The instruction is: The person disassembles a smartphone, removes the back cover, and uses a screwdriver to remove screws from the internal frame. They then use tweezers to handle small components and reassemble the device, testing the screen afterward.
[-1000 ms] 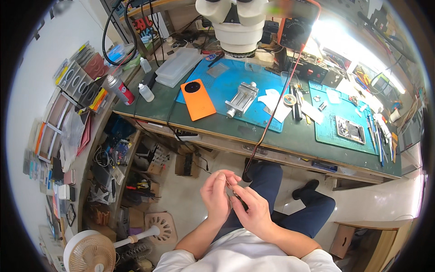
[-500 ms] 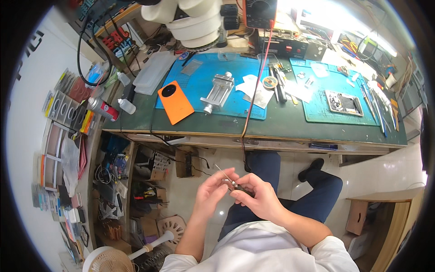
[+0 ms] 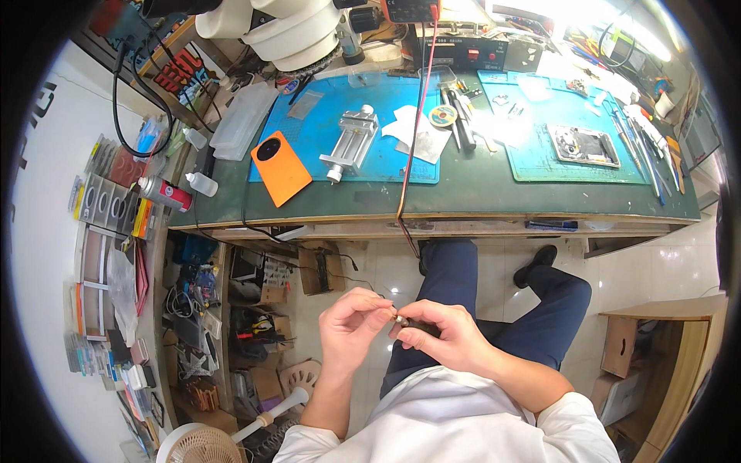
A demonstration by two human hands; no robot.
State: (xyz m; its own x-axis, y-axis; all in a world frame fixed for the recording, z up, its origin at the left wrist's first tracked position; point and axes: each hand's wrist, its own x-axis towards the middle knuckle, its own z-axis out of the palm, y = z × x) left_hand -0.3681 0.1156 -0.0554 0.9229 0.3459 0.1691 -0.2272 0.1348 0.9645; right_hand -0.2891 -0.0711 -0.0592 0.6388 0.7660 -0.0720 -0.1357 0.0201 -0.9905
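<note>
Over my lap, short of the bench edge, both hands are raised close together. My right hand [image 3: 444, 333] is closed round a slim dark-handled tool [image 3: 403, 319] with a small shiny metal collar; most of its handle is hidden in the fingers. My left hand [image 3: 353, 322] pinches at the collar end, thumb against fingertips. A thin shaft seems to run up between those fingertips, too small and covered to make out fully.
On the green bench [image 3: 355, 202] lie an orange phone back cover [image 3: 287, 179], a metal clamp fixture [image 3: 351, 143] and an opened phone [image 3: 584, 145]. A white microscope [image 3: 289, 35] stands behind. Below left are a fan [image 3: 199, 446] and crowded shelves; a cable [image 3: 403, 193] hangs over the edge.
My left fingers have closed in on the thin metal shaft, which stuck out plainly before. My view has shifted slightly, so the bench sits higher and further left.
</note>
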